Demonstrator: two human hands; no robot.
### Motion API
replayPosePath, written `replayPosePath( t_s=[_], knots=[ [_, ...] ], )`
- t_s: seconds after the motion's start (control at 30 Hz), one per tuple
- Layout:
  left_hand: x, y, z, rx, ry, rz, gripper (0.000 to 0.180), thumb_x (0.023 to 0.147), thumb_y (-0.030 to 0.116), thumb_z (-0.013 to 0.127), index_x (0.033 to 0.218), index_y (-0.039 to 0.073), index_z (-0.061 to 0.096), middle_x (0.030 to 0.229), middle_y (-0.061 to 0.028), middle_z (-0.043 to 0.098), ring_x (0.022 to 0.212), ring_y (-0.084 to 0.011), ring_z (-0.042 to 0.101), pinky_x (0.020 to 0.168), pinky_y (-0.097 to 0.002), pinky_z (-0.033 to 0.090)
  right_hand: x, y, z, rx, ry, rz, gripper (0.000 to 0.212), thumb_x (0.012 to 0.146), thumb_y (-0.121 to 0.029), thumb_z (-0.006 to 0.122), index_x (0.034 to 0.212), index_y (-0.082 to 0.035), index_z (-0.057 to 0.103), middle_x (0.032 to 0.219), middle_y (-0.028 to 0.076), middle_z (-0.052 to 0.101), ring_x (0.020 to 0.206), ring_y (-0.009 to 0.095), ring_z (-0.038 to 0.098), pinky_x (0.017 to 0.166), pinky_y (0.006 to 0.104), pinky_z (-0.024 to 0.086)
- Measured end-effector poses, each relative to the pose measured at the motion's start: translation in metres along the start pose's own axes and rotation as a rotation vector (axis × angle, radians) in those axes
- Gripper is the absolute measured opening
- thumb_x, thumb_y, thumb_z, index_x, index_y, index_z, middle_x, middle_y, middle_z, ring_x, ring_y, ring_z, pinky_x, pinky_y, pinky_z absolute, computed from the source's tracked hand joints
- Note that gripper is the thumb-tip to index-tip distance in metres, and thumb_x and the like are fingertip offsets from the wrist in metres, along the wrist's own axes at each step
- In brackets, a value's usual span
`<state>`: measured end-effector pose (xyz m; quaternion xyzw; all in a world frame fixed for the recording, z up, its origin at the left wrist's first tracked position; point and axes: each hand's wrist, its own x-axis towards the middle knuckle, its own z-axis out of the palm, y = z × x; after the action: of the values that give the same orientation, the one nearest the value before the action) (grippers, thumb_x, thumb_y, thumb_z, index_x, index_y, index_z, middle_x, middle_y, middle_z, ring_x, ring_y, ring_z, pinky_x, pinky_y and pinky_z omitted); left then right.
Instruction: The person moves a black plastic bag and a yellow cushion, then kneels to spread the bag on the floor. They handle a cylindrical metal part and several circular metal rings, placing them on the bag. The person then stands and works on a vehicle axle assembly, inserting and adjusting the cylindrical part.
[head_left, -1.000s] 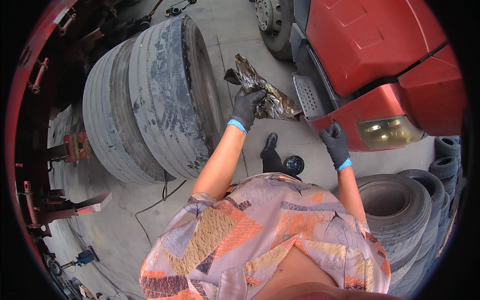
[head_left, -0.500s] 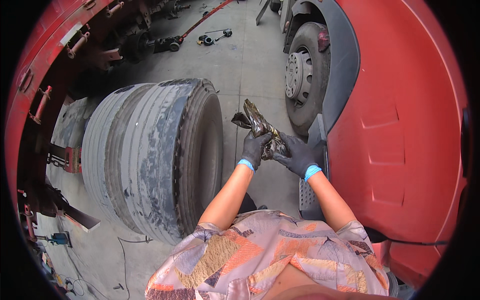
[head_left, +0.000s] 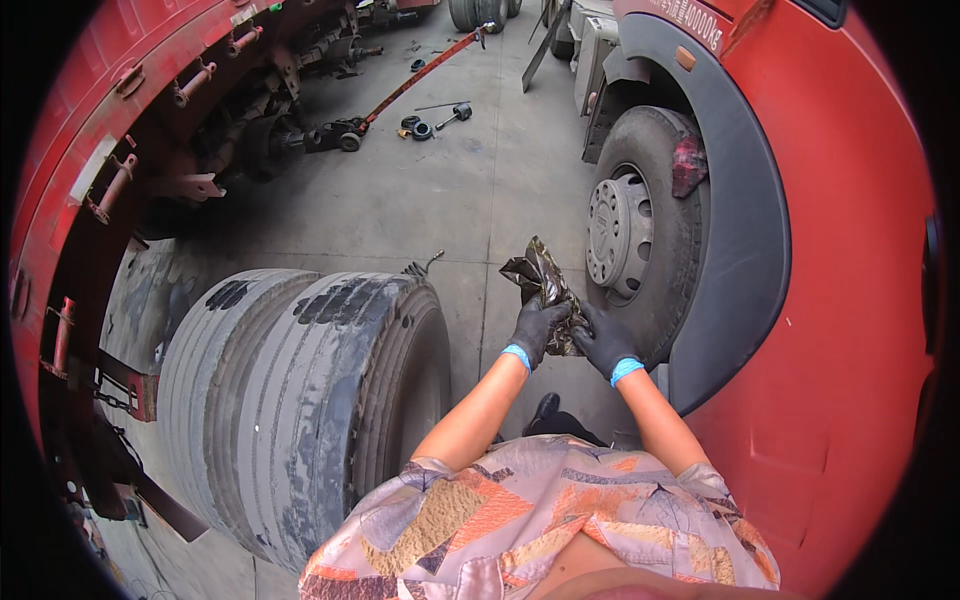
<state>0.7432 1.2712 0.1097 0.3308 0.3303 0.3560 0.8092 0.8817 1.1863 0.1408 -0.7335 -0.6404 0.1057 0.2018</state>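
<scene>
A crumpled plastic bag, dark and shiny with brownish smears, sticks up between my two hands. My left hand, in a black glove with a blue cuff at the wrist, is closed round its lower left part. Gloved the same way, my right hand grips the bag's right side. Whatever the bag may contain is hidden in its folds. Both hands are held out in front of me at mid-height, between a pair of large worn tires on the left and a truck's front wheel on the right.
A red truck body with a dark wheel arch runs along my right. At the left stands a red vehicle frame. Farther off, a red-handled floor jack and loose tools lie on the concrete floor.
My view has tilted up and I have moved forward, so the front wheel and tools show more fully. The bag stays in both hands, which appear lower in the picture.
</scene>
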Motion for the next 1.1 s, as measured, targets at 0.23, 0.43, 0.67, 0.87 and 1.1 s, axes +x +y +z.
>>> replayPosePath(
  t_s=[0.23, 0.43, 0.67, 0.87, 1.1],
  knots=[
    [0.124, 0.045, 0.009, 0.073, -0.003, 0.055, 0.025, 0.086, 0.013, 0.065, 0.109, 0.005, 0.060, 0.095, -0.0033, 0.064, 0.085, -0.0131, 0.060, 0.077, -0.0296, 0.049, 0.146, 0.053, 0.015, 0.049, -0.014, 0.052, 0.036, 0.081, -0.025, 0.060, 0.114, -0.012, 0.061, 0.093, 0.016, 0.066, 0.087, 0.035, 0.062, 0.075, 0.0455, 0.048],
    [0.212, 0.104, -0.001, 0.161, -0.031, 0.167, 0.033, 0.087, 0.022, 0.066, 0.117, 0.009, 0.057, 0.102, -0.0020, 0.063, 0.096, -0.0128, 0.058, 0.082, -0.0310, 0.048, 0.281, 0.061, 0.001, 0.165, -0.026, -0.011, 0.024, 0.084, -0.023, 0.055, 0.102, -0.010, 0.064, 0.090, 0.018, 0.066, 0.085, 0.036, 0.063, 0.074, 0.0451, 0.048],
    [0.301, 0.180, -0.025, -0.248, -0.223, 0.168, 0.044, 0.095, 0.036, 0.052, 0.132, 0.013, 0.046, 0.120, -0.0041, 0.058, 0.106, -0.0176, 0.059, 0.086, -0.0365, 0.052, 0.427, 0.056, -0.001, 0.399, -0.050, -0.041, 0.024, 0.084, -0.023, 0.054, 0.099, -0.006, 0.063, 0.088, 0.021, 0.063, 0.082, 0.038, 0.061, 0.072, 0.0423, 0.048],
    [0.443, 0.200, -0.096, -0.055, -0.108, 0.374, 0.052, 0.098, 0.043, 0.042, 0.137, 0.009, 0.039, 0.127, -0.0103, 0.054, 0.110, -0.0229, 0.058, 0.090, -0.0404, 0.051, 0.543, 0.046, 0.021, 0.419, -0.127, 0.008, 0.028, 0.085, -0.022, 0.054, 0.107, -0.006, 0.063, 0.094, 0.019, 0.065, 0.085, 0.033, 0.063, 0.076, 0.0385, 0.049],
    [0.534, 0.279, -0.090, -0.425, -0.208, 0.046, 0.040, 0.099, 0.037, 0.041, 0.128, 0.011, 0.048, 0.118, -0.0050, 0.059, 0.107, -0.0196, 0.058, 0.090, -0.0390, 0.050, 0.666, 0.073, 0.046, 0.579, -0.184, 0.063, 0.027, 0.085, -0.017, 0.054, 0.107, -0.005, 0.063, 0.093, 0.017, 0.066, 0.081, 0.027, 0.065, 0.076, 0.0336, 0.049]
  ],
)
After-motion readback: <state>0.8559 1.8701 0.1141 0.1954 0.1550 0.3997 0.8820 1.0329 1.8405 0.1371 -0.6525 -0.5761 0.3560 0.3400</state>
